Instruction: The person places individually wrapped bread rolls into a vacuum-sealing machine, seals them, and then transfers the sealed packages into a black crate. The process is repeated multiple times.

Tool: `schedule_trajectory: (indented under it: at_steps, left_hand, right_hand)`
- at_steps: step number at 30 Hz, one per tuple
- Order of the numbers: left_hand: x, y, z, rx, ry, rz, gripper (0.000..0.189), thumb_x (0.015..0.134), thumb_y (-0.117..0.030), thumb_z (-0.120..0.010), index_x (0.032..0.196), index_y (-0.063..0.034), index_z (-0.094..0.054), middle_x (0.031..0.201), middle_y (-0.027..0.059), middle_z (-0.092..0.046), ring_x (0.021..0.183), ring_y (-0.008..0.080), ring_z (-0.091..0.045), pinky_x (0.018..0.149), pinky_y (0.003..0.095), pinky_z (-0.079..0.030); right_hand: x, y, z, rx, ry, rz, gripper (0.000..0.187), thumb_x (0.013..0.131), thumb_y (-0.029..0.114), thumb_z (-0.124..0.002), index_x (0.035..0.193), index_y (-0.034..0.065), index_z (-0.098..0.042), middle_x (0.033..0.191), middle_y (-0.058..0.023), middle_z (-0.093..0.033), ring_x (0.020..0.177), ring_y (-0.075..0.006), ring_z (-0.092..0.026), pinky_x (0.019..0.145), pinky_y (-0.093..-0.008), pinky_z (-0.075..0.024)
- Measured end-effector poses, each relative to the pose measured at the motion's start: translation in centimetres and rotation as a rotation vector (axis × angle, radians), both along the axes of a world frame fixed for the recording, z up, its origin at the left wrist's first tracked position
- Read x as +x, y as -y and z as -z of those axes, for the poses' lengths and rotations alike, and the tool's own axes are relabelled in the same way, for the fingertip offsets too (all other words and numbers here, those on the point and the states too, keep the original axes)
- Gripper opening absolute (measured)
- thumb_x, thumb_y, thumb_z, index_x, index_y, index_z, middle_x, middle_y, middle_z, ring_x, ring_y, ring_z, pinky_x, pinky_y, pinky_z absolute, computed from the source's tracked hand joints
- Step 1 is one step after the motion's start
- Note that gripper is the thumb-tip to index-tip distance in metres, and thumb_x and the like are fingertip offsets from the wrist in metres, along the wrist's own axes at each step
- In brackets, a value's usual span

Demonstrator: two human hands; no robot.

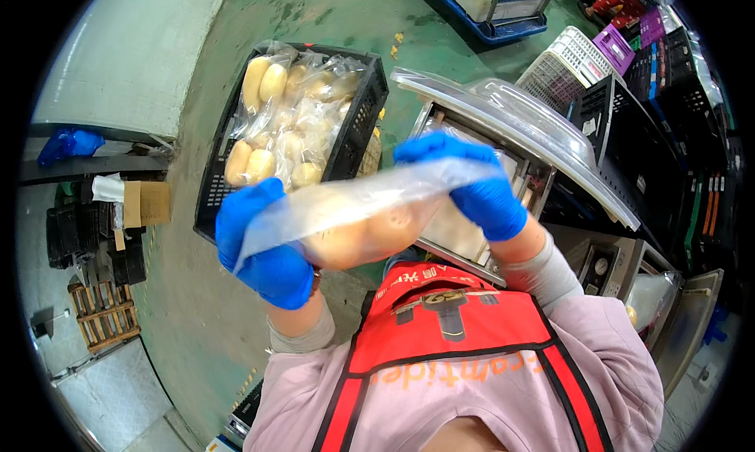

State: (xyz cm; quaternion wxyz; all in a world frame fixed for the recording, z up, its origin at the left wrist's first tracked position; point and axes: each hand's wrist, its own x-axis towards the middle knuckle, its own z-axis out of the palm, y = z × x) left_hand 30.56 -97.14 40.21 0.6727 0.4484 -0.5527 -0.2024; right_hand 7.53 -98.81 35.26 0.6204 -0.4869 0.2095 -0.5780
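A clear plastic bag [365, 186] with pale lotus root pieces [348, 233] inside is held up between my two blue-gloved hands. My left hand [262, 251] grips one end of the bag. At the other end, my right hand [466, 183] has its fingers curled around the plastic. Small holes show in the cut face of one piece. Beyond the bag stands a black plastic crate [360, 121] filled with bagged lotus root [295, 121]. Under and beside my right hand is a chamber vacuum sealer [489, 136], its clear domed lid [531, 115] raised.
A white basket [566, 65] and black crates [643, 133] stand to the right. A blue trolley [501, 33] carries more tubs at the top. Along the left lie a cardboard box [154, 204] and a wooden pallet [105, 316]. Someone's patterned red clothing shows at upper right.
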Motion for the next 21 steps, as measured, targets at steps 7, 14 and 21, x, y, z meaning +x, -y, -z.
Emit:
schedule_trajectory:
  at_steps: [7,14,21]
  left_hand:
    - [-0.8,-5.0,5.8,0.355,0.046,0.512,0.015,0.08,-0.01,-0.054,0.088,0.002,-0.059,0.091,0.0158,-0.061,0.085,0.0259,-0.058,0.083,0.0374,-0.044]
    - [-4.9,-8.8,25.4,1.016,-0.834,0.421,0.027,0.09,-0.018,-0.044,0.109,-0.0004,-0.053,0.106,0.0112,-0.057,0.097,0.0196,-0.055,0.086,0.0317,-0.042]
    - [-8.6,-8.0,37.4,1.189,-1.268,0.28,0.04,0.091,-0.033,-0.041,0.118,-0.0031,-0.046,0.116,0.008,-0.051,0.105,0.0205,-0.05,0.092,0.0335,-0.038]
  right_hand:
    - [-2.6,-6.4,6.8,0.32,-0.042,0.235,0.013,0.083,0.004,-0.049,0.087,-0.0015,-0.06,0.085,-0.0065,-0.059,0.08,-0.0148,-0.055,0.075,-0.0264,-0.0427]
    - [-4.8,-5.2,15.6,0.581,-0.525,0.347,0.015,0.08,0.011,-0.056,0.074,-0.001,-0.061,0.068,-0.0052,-0.059,0.064,-0.0123,-0.055,0.062,-0.024,-0.044]
    - [-3.6,1.2,24.7,0.542,-1.217,0.316,0.028,0.078,0.031,-0.059,0.073,0.0039,-0.062,0.067,-0.012,-0.06,0.062,-0.0232,-0.058,0.058,-0.0325,-0.0448]
